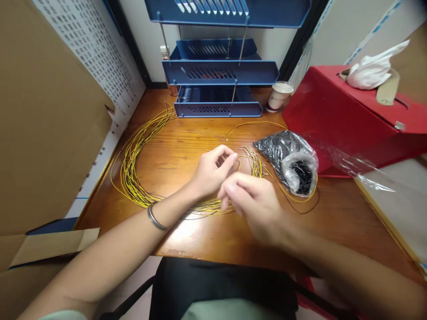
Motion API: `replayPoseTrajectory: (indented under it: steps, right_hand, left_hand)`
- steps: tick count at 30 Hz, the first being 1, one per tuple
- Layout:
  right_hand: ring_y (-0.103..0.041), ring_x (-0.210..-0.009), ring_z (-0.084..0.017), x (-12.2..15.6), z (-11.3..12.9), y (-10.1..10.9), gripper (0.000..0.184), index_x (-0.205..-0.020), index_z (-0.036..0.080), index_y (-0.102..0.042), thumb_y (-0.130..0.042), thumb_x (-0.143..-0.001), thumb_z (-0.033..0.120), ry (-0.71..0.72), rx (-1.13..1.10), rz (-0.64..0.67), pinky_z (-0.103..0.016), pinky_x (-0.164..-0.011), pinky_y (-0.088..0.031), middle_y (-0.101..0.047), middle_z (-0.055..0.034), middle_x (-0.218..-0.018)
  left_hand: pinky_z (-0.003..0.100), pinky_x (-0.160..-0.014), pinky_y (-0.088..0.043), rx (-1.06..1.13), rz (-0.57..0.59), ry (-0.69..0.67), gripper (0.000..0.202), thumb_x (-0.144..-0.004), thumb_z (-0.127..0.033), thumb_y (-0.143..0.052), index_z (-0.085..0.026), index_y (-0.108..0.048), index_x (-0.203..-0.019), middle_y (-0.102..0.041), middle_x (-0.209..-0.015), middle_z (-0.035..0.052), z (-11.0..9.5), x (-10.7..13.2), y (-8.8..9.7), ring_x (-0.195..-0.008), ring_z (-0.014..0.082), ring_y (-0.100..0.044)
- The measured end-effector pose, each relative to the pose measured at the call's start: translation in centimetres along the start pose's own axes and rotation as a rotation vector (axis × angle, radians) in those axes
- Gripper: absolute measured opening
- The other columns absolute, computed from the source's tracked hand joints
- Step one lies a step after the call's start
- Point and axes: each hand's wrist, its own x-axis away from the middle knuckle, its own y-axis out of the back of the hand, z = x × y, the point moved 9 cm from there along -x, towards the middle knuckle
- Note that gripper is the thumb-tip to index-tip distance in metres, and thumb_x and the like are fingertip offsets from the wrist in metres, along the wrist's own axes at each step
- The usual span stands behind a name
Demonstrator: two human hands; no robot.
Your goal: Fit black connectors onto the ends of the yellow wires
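My left hand [211,171] hovers over the middle of the table with thumb and forefinger pinched together, a thin yellow wire [245,156] running out from the fingertips. Just in front and to the right, my right hand [251,195] is curled, its fingers pressed together and slightly blurred; what they hold, if anything, is hidden. A large loose coil of yellow and black wires [130,178] loops round on the left and passes beneath my hands. The gathered wire ends [256,164], with small metal tips, lie beyond my right hand. Beside them sits a clear plastic bag [271,149] of small black parts [303,178].
A blue tiered tray rack [220,73] stands at the back, with a paper cup [279,97] beside it. To the right is a red box [336,115] with a tissue [370,69] on top. Cardboard [50,111] rises along the left edge of the wooden table [350,226].
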Motion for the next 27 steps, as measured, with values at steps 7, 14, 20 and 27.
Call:
replayPoseTrajectory:
  steps: [7, 14, 20, 27]
  right_hand:
    - [-0.030, -0.043, -0.006, -3.1, -6.6, 2.8, 0.038, -0.083, 0.020, -0.057, -0.077, -0.079, 0.052, -0.146, -0.354, -0.240, -0.023, -0.042, -0.021, -0.048, 0.0090, -0.053]
    - [-0.035, -0.044, -0.006, -2.8, -6.1, 4.5, 0.034, -0.088, 0.020, -0.061, -0.079, -0.078, 0.047, -0.048, -0.337, -0.340, -0.022, -0.042, -0.023, -0.056, 0.0062, -0.057]
    - [-0.040, -0.046, -0.007, -2.3, -6.1, 5.4, 0.027, -0.084, 0.020, -0.063, -0.077, -0.083, 0.042, 0.028, -0.217, -0.437, -0.021, -0.045, -0.030, -0.047, 0.0082, -0.053]
    - [-0.039, -0.045, -0.006, -2.3, -6.0, 5.3, 0.026, -0.083, 0.020, -0.061, -0.073, -0.087, 0.042, 0.082, -0.184, -0.436, -0.020, -0.044, -0.031, -0.048, 0.0082, -0.055]
  left_hand:
    - [0.023, -0.063, -0.044, 0.052, -0.014, -0.009, 0.024, -0.095, -0.037, -0.057, -0.017, -0.059, -0.082, -0.062, -0.072, -0.0004, -0.7, 0.1, -0.2, -0.065, 0.0115, -0.055]
    - [0.023, -0.059, -0.040, 0.051, 0.065, 0.007, 0.025, -0.095, -0.036, -0.058, -0.016, -0.059, -0.080, -0.058, -0.067, -0.0017, -0.9, 0.2, -0.7, -0.061, 0.0104, -0.050]
    - [0.023, -0.059, -0.038, 0.068, 0.110, 0.026, 0.026, -0.096, -0.035, -0.058, -0.016, -0.059, -0.078, -0.057, -0.067, -0.0018, -0.9, 0.2, -1.1, -0.060, 0.0099, -0.048]
    - [0.024, -0.062, -0.041, 0.124, 0.133, 0.049, 0.026, -0.096, -0.035, -0.058, -0.016, -0.058, -0.078, -0.058, -0.070, -0.0007, -0.6, 0.1, -1.3, -0.064, 0.0106, -0.051]
